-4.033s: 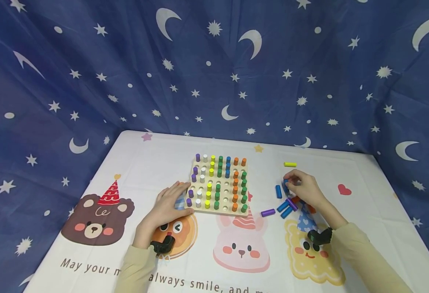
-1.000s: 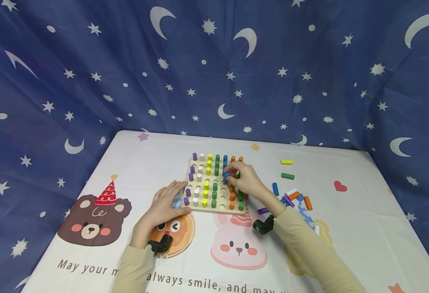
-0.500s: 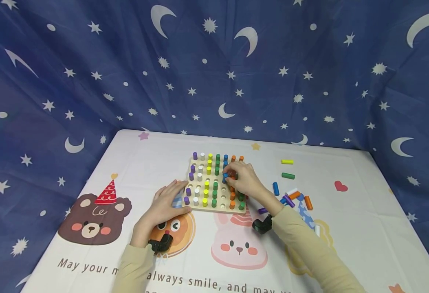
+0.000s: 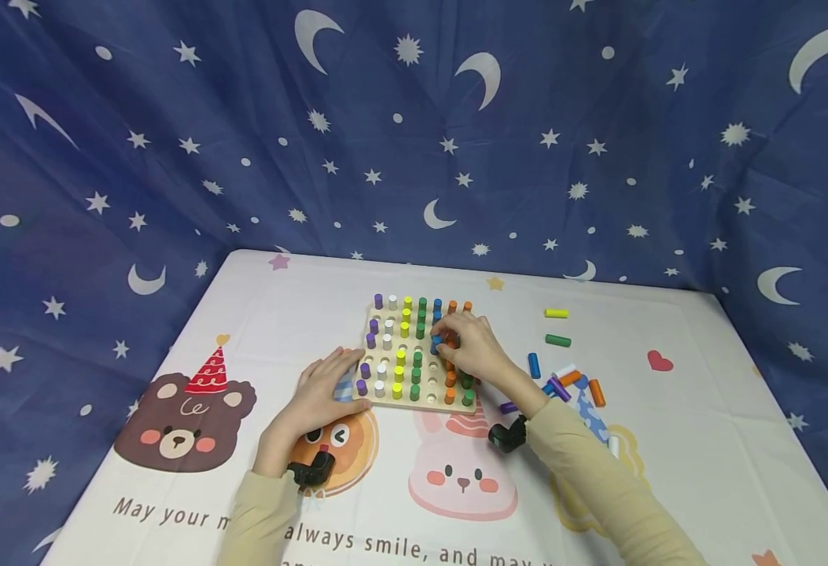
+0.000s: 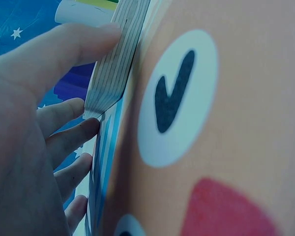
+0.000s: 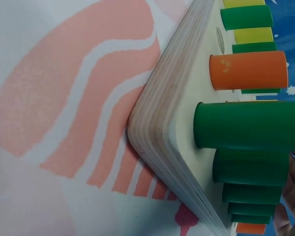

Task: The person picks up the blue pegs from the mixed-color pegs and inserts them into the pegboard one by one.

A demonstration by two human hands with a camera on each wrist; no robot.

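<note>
A wooden pegboard point(image 4: 385, 402) lies on the table, with purple, white, yellow, green, blue and orange pegs standing in columns. My right hand point(image 4: 476, 344) is over its right half and pinches a blue peg point(image 4: 436, 344) between thumb and fingertips, at the blue column. Whether that peg is seated in its hole cannot be seen. My left hand point(image 4: 327, 391) rests against the board's left edge, its fingers extended. In the left wrist view the thumb point(image 5: 83, 42) touches the board's layered side point(image 5: 113, 64). In the right wrist view green pegs point(image 6: 246, 125) partly hide the right fingers.
Right of the board lie loose pegs: a yellow one point(image 4: 557, 313), a green one point(image 4: 558, 340), a blue one point(image 4: 534, 365), an orange one point(image 4: 597, 393) and a small mixed heap point(image 4: 559, 388). A white peg point(image 4: 613, 446) lies nearer the right sleeve. Several board holes point(image 4: 432, 382) hold nothing.
My right hand has moved left from the loose pegs to the board, carrying a blue peg. Over the last second that peg has dropped slightly at the blue column. The left hand stays put.
</note>
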